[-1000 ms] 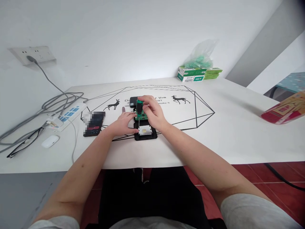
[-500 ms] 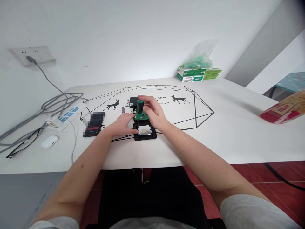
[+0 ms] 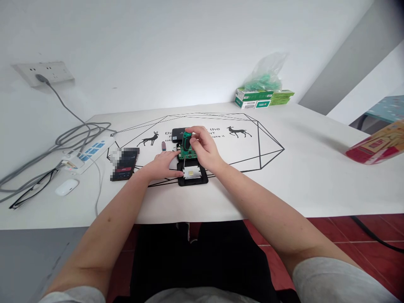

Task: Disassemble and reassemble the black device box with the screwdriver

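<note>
My right hand [image 3: 205, 148] is closed round the green and black handle of a screwdriver [image 3: 187, 142], which stands nearly upright with its shaft pointing down. The tip meets the upper left part of a black casing [image 3: 193, 182] fitted with a silver metal plate [image 3: 196, 172] that has a small yellowish square on it. Spread out flat, my left hand [image 3: 164, 165] touches the left side of this casing with its thumb and reaches the green circuit board [image 3: 190, 155] behind with its fingers. A black cover [image 3: 177, 134] lies at the back, partly hidden by my right hand.
A small screwdriver-like piece [image 3: 163, 146] lies behind my left hand. To the left are a phone [image 3: 125, 164], a power strip [image 3: 91, 153] with cables, a white earbud-type case [image 3: 66, 187] and glasses [image 3: 33, 189]. Boxes [image 3: 255, 96] stand at the back right, a packet [image 3: 375, 145] at the far right.
The screwdriver handle has turned slightly in my right hand and its top leans a little more to the right. My left hand stays in place.
</note>
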The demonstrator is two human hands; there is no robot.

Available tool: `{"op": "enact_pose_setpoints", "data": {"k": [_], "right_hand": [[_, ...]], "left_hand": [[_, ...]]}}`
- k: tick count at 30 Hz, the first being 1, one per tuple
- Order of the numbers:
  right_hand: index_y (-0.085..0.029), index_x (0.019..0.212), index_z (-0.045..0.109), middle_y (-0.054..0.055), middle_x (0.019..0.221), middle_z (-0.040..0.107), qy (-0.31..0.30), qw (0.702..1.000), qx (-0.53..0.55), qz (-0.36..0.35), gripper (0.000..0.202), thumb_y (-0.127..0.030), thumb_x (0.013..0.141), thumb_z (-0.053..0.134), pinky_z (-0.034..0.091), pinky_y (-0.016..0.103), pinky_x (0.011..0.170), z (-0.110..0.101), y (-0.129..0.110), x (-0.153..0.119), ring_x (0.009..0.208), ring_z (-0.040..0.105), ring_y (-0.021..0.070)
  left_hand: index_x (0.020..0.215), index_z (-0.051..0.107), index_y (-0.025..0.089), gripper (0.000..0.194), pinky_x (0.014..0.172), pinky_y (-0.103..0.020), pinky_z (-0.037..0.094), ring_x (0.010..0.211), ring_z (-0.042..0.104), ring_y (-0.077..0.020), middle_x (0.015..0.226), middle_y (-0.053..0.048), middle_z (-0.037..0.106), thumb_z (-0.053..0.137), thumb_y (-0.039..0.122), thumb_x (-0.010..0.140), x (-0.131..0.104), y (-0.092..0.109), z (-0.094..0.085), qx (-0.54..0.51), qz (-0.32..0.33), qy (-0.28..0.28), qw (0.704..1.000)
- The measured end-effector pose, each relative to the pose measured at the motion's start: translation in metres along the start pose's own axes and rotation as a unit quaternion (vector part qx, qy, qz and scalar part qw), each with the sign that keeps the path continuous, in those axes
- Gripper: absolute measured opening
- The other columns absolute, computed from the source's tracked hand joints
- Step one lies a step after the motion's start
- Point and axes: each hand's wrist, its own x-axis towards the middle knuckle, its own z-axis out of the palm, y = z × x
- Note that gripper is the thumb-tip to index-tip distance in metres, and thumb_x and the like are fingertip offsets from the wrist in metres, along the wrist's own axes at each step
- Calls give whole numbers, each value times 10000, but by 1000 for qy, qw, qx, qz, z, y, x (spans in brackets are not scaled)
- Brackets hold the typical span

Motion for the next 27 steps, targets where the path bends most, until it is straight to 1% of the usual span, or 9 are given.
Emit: {"op": "enact_pose_setpoints", "data": {"k": [2,6,9,11,16,19,21,24,27], "right_hand": [[-307,1313,652,68,1274,719,-4,1000,1,7,264,-412,1108,525,620,447,884,-1,0,0,944,664,208],[-304,1291,651,42,1084,707,8,1000,-28,8,281,-459,1057,645,592,422,816,0,2,1,926,650,215],[-300,1258,660,31,1032,662,14,999,-51,-8,315,-485,1011,723,585,431,826,0,2,1,912,632,218],[-302,1277,664,33,1015,647,9,998,-54,-13,302,-484,1037,683,590,445,853,0,1,1,922,632,225],[-309,1324,661,67,1131,686,-11,1000,-28,-3,281,-420,1119,503,601,486,938,-3,-1,2,1019,665,244],[-299,1281,652,71,1155,667,5,999,-32,-5,240,-410,1080,581,602,457,891,-3,1,2,1011,655,233],[-299,1240,621,81,1266,657,20,1000,-18,9,246,-438,1039,654,607,438,876,-3,2,3,1055,659,230],[-311,1190,549,83,1449,653,13,997,43,61,296,-473,1002,710,622,441,899,-1,3,2,1072,701,217],[-319,1156,523,61,1402,729,11,992,82,91,329,-458,971,757,627,453,890,1,3,1,939,730,194]], "left_hand": [[1699,453,241,1014,1274,-594,401,1572,458,-469,1701,-158,532,731,766,877,0,0,0,2,0,3,1000],[1703,448,229,1027,1278,-588,399,1570,462,-470,1698,-157,533,728,766,873,-1,1,0,7,-6,-2,1000],[1710,432,204,1041,1275,-599,396,1564,464,-472,1692,-171,538,726,748,873,-1,3,-1,6,-7,-7,1000],[1700,445,197,1027,1267,-603,403,1555,472,-471,1682,-178,548,726,737,872,0,4,-2,2,-6,-5,1000],[1662,497,212,971,1252,-607,417,1539,495,-469,1656,-176,577,724,734,875,0,3,-2,-3,7,4,1000],[1685,476,223,996,1261,-600,410,1551,490,-471,1672,-163,569,731,733,868,-1,4,-3,0,1,5,1000],[1702,458,230,1012,1266,-586,408,1557,490,-469,1687,-154,559,733,730,867,-2,6,-3,0,-5,5,1000],[1721,435,239,1023,1276,-567,398,1564,487,-459,1707,-145,543,727,727,871,-3,8,-4,2,-9,2,1000],[1732,416,227,1052,1284,-565,386,1572,474,-458,1720,-153,526,723,734,864,-3,8,-5,4,-15,-4,1000]]}}
